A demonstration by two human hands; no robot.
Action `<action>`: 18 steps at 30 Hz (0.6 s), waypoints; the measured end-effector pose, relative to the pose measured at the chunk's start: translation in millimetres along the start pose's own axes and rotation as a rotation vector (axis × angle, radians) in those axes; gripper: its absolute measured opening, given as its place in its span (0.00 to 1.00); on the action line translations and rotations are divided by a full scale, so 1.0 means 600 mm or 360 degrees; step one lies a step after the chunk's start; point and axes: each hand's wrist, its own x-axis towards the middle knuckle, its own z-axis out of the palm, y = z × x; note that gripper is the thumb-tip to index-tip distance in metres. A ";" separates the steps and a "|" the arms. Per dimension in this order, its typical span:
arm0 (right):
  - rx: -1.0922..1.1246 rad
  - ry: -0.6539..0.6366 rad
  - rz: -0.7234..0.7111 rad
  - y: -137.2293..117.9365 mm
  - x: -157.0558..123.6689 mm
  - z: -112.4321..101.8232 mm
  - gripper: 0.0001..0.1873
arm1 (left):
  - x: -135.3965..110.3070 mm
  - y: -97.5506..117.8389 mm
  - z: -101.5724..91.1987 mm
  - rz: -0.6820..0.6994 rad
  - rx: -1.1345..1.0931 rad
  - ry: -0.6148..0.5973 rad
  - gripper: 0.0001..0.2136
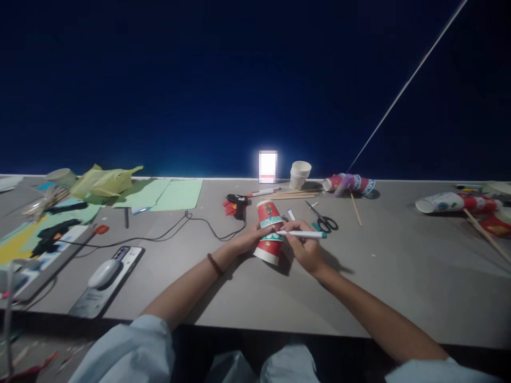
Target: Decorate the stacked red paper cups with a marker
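Two red paper cups (268,250) are joined end to end, with white rims at both outer ends and a teal and white patterned band round the middle. My left hand (250,239) is closed on their left side and keeps them tilted above the table. In my right hand (306,250) is a marker pen (303,234) with a white barrel and a green end. Its tip points left at the patterned band; whether it touches the paper I cannot tell. Black-handled scissors (323,219) lie just beyond my right hand.
Behind the cups are a black glue gun (238,204), wooden sticks (291,196) and stacked white cups (300,173). Decorated cup pieces (355,183) lie back right, more cups (443,203) far right. Left are a power strip (56,263), a phone (123,268) and green paper (181,194). A cable (139,242) crosses the table.
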 end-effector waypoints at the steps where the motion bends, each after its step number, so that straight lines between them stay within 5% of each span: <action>1: -0.0010 0.0002 -0.0001 -0.001 0.000 0.000 0.02 | 0.000 0.000 0.000 -0.0004 0.0004 0.0002 0.26; 18: -0.0022 -0.0013 0.0029 -0.005 0.001 0.000 0.02 | 0.001 -0.007 -0.008 -0.0030 0.0019 0.0069 0.29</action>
